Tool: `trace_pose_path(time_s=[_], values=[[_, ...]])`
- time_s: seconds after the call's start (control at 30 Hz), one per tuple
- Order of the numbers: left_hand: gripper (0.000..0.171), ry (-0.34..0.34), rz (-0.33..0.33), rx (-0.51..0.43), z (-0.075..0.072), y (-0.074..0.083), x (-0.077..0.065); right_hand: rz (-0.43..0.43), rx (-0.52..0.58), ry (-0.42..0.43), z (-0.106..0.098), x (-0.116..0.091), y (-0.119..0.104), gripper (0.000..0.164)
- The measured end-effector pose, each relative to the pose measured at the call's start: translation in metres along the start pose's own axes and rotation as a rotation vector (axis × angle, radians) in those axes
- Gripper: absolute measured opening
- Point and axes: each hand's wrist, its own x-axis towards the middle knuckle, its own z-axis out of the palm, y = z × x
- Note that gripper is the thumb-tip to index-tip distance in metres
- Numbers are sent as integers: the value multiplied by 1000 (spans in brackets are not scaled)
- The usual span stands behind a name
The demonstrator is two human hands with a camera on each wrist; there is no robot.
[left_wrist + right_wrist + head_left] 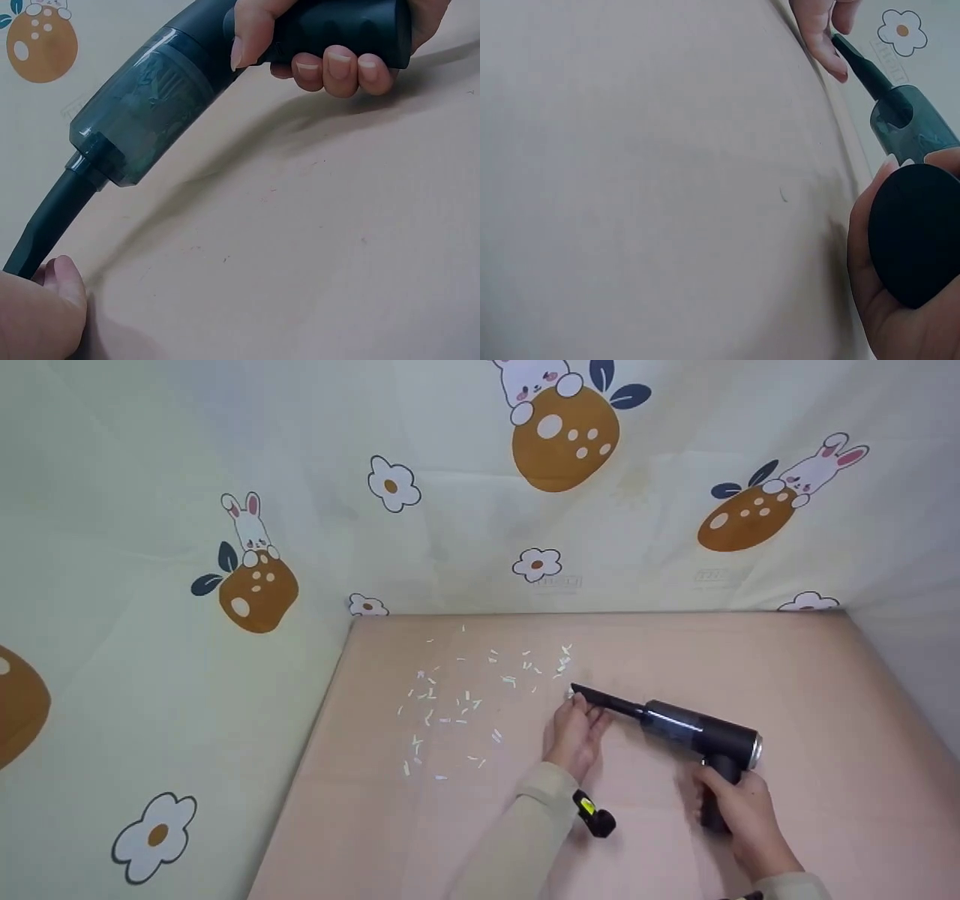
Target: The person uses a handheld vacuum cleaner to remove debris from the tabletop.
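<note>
**Trainee:** Where is the unit, and what are the hands doing?

**Instructor:** The black, pistol-shaped handheld vacuum cleaner [679,725] is held above the flat, pinkish-beige table surface [360,832]. The right hand [742,802] grasps its black, rounded handle [330,30]. The left hand [576,735] is at the mouth of the black, tapered nozzle [611,703]; whether its fingertips pinch anything there cannot be told.

**Trainee:** How should the unit handle?

**Instructor:** It is probably light enough for one hand, with a stiff, smooth shell that may slip in a loose grasp. The handle is the correct hold point. The nozzle looks slender and should not bear the weight. The thin, white, strip-like scraps [509,681] scattered to the left of the nozzle appear nearly weightless and easily disturbed.

**Trainee:** What does the container hold?

**Instructor:** The smoky, see-through cylindrical dust chamber [146,112] sits between nozzle and handle. Pale fragments show dimly inside it, near a ridged part, presumably a filter. Their quantity cannot be read through the tint.
</note>
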Motion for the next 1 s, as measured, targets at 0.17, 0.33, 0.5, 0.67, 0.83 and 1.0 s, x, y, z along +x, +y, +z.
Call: trace_pose_path(time_s=[0.17, 0.33, 0.5, 0.67, 0.83, 1.0], values=[[40, 7, 3, 7, -2, 1, 1, 8, -5, 1, -1, 0, 1, 44], [38, 6, 20, 14, -5, 2, 1, 15, -16, -2, -4, 0, 3, 47], [36, 10, 20, 15, -6, 3, 2, 13, -12, -14, -5, 0, 4, 50], [34, 14, 24, 25, -6, 4, 3, 19, -19, -11, -6, 0, 4, 54], [29, 16, 30, 26, -6, 3, 5, 13, -2, -21, -6, 0, 4, 49], [29, 22, 41, 9, -8, 5, 7, 1, 4, -27, -7, -1, 4, 44]])
